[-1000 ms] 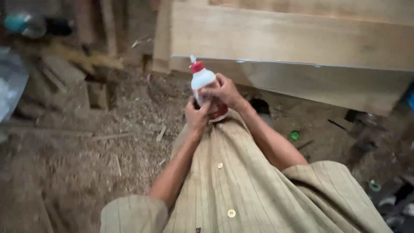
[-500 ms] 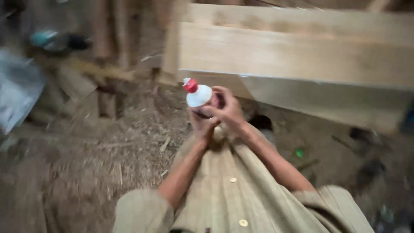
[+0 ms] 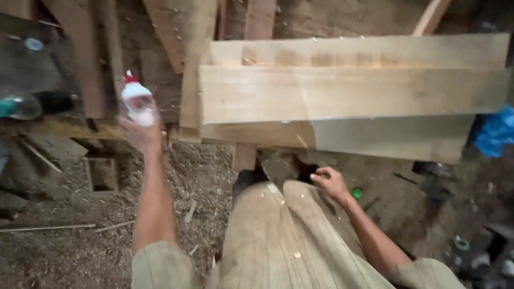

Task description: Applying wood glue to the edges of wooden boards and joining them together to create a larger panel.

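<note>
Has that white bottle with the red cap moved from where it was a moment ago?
Yes. The white bottle, held in the left hand, has swung out to the left, away from the stacked planks; earlier both hands held it just below them.

The hands part: the left hand (image 3: pixel 140 134) now carries the white bottle (image 3: pixel 137 101) with its red cap out to the left alone, while the right hand (image 3: pixel 330 182) drops to the shirt front (image 3: pixel 289 235)

Rough woodworking shop, sawn planks (image 3: pixel 342 93) stacked, sawdust-strewn dirt floor (image 3: pixel 64 251), timber offcuts (image 3: pixel 101 174) lying about
</note>
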